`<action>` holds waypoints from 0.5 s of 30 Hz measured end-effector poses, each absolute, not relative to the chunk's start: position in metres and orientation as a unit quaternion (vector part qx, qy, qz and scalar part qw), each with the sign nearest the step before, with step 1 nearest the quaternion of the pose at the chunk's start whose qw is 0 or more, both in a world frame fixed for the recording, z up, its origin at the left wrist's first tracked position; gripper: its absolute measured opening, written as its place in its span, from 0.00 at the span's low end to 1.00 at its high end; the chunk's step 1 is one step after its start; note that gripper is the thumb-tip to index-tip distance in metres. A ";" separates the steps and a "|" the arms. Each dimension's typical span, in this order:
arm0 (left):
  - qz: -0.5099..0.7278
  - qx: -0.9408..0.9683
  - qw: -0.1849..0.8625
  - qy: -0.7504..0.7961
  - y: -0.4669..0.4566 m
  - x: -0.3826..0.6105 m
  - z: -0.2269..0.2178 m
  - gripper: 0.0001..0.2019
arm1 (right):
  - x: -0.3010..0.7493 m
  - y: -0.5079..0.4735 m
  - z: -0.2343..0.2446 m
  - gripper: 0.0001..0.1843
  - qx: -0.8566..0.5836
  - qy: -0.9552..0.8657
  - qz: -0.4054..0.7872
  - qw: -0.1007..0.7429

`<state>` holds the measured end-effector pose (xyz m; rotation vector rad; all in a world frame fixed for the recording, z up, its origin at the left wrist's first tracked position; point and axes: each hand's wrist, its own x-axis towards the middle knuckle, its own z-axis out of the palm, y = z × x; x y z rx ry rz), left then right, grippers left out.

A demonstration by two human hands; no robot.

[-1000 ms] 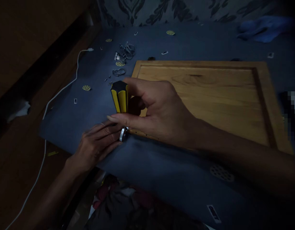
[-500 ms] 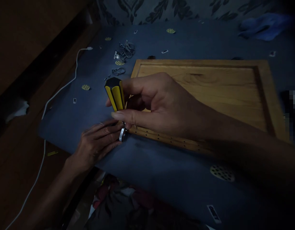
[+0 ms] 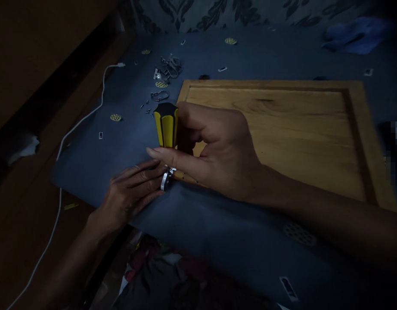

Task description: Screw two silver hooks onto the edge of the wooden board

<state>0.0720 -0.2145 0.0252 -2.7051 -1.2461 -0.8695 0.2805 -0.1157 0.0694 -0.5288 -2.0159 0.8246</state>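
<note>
We are holding the screwdriver (image 3: pixel 167 125) upright in our right hand (image 3: pixel 218 150), fingers clamped around its yellow handle, seemingly so the shaft bears straight down at the near left corner of the wooden board (image 3: pixel 282 129). Our left hand (image 3: pixel 132 191) is lying flat on the blue cloth (image 3: pixel 218 224) just left of that corner, fingers stretched out together, pressing a small metal fitting (image 3: pixel 165 181) against the board's edge, probably to steady it.
</note>
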 end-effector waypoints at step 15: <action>-0.285 -0.869 0.003 -0.405 -0.216 0.072 0.024 0.08 | 0.284 -0.119 0.077 0.17 -0.242 -0.788 0.313 0.472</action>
